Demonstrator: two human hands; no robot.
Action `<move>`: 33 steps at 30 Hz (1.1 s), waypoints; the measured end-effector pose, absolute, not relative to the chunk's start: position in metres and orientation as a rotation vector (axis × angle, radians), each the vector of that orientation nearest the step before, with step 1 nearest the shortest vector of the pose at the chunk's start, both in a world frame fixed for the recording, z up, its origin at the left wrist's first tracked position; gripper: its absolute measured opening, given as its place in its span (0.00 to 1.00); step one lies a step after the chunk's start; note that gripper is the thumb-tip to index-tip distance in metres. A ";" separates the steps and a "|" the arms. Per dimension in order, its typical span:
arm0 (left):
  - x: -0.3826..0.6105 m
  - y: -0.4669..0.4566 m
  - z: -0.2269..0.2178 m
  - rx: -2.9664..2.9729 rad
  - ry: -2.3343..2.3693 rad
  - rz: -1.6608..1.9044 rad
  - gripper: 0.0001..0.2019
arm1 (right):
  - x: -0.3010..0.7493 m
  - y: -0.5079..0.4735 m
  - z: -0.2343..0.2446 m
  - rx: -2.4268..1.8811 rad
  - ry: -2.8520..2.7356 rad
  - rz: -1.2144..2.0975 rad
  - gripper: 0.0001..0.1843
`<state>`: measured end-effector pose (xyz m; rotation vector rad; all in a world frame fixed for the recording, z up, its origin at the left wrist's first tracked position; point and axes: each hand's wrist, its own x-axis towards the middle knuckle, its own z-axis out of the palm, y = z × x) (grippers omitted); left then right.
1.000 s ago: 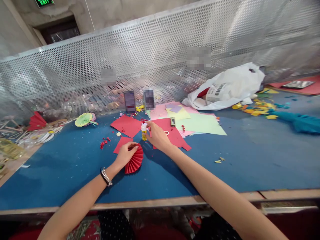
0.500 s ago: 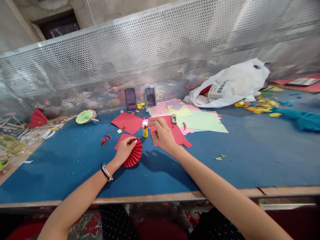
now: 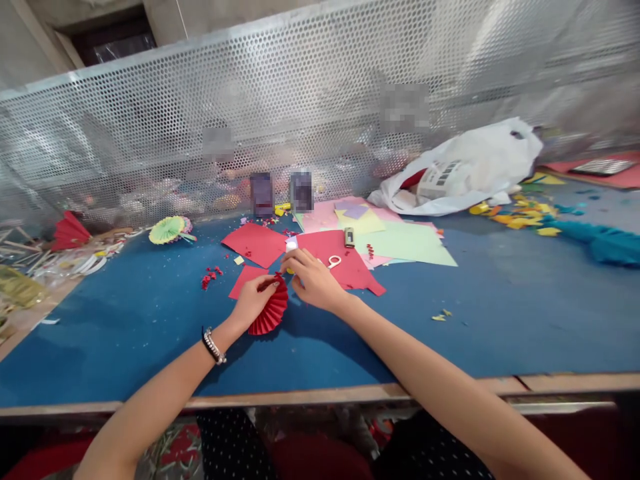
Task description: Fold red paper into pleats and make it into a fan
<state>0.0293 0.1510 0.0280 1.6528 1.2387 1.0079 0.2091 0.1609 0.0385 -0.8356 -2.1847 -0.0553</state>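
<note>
A red pleated paper fan (image 3: 270, 312) is pinched between the thumb and fingers of my left hand (image 3: 251, 303), just above the blue table. At the fan's upper edge, my right hand (image 3: 313, 280) has its fingertips together on a small red paper piece (image 3: 279, 275). Whether that piece touches the fan cannot be made out. Behind my right fingers stands a small glue bottle; its white cap (image 3: 291, 246) shows, while most of its yellow body is hidden. White scissor handles (image 3: 334, 262) lie on red paper (image 3: 360, 273) beyond my right hand.
More red paper (image 3: 255, 243), pastel sheets (image 3: 405, 243) and a sharpener-like object (image 3: 349, 237) lie ahead. A green-yellow pleated rosette (image 3: 167, 231) sits left, near red scraps (image 3: 211, 277). A white plastic bag (image 3: 465, 167) rests against the perforated metal screen (image 3: 320, 87).
My right hand has moved left and toward me, from beside the glue bottle to the fan's upper edge, carrying the small red piece. The scissor handles have come into view. My left hand stays nearly still.
</note>
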 end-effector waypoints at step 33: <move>0.033 0.147 0.035 1.800 1.205 0.520 0.15 | 0.244 0.146 0.010 -1.041 -2.119 0.472 0.05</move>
